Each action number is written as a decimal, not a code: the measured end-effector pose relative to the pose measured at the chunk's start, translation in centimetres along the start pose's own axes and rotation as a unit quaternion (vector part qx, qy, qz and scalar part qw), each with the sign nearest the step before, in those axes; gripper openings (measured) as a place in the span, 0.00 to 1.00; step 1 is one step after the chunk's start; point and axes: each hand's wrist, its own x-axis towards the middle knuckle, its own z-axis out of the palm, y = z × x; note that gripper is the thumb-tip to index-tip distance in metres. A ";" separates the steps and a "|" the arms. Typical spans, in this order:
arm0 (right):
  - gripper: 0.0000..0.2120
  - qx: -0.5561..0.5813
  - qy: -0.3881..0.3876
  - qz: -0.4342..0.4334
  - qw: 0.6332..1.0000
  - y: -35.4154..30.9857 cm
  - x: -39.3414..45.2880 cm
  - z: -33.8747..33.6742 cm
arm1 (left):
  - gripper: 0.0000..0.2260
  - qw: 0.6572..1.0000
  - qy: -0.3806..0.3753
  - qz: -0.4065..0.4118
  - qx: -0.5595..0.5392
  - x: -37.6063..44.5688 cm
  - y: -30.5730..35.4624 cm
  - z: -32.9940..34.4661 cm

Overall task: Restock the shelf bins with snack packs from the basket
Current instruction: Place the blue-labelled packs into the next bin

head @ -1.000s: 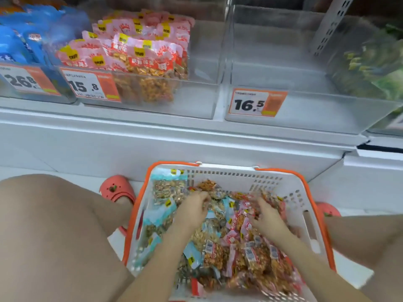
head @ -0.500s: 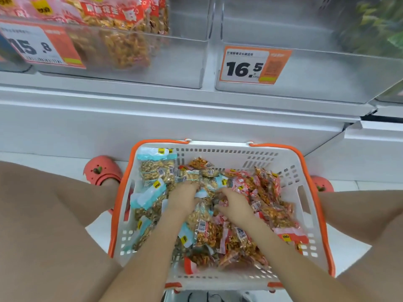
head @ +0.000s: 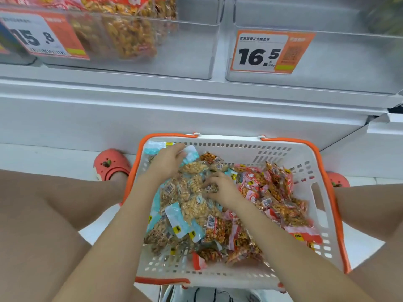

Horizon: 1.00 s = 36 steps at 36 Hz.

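The basket (head: 305,162) stood on the floor (head: 65,155) between the person's knees, just before the shelf (head: 174,101). Snack packs (head: 196,210) lay heaped in it. The left hand (head: 168,162) rested on packs in the far left corner of the basket, and the right hand (head: 220,188) lay on the heap near the middle. Above, on the shelf, two bins stood side by side: the left bin (head: 192,51) held packs, and the right bin (head: 349,62) carried a price tag (head: 268,53) on its front. One shoe (head: 111,164) was left of the basket, the other shoe (head: 338,180) right of it.
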 end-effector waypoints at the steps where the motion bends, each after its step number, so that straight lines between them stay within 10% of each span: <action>1: 0.08 0.008 -0.014 -0.006 1.000 -0.1 0.0 -0.1 | 0.13 1.000 0.000 -0.007 -0.028 0.0 -0.2 -0.1; 7: 0.21 0.063 -0.107 0.009 0.992 -1.1 -1.2 1.0 | 0.03 0.921 0.014 -0.158 -0.356 -1.5 -0.4 0.0; 15: 0.14 0.087 -0.153 -0.013 0.984 -3.3 -4.2 -0.7 | 0.01 0.865 0.016 -0.220 -0.450 -2.5 0.2 -2.1; 18: 0.26 0.153 -0.070 0.009 0.986 -4.5 -5.4 -5.5 | 0.02 0.875 0.021 -0.205 -0.438 -2.3 1.3 -3.9; 22: 0.14 0.177 0.112 -0.052 0.976 -6.7 -7.2 -13.1 | 0.01 0.870 0.008 -0.211 -0.446 -2.5 1.9 -6.0; 28: 0.23 0.128 0.263 -0.304 0.907 -10.6 -11.7 -15.6 | 0.08 0.786 -0.063 -0.242 -0.566 -4.1 4.8 -6.0; 36: 0.27 -0.194 0.223 -0.477 0.828 -7.9 -11.6 -11.0 | 0.13 0.753 -0.151 -0.233 -0.597 -6.1 6.8 -5.8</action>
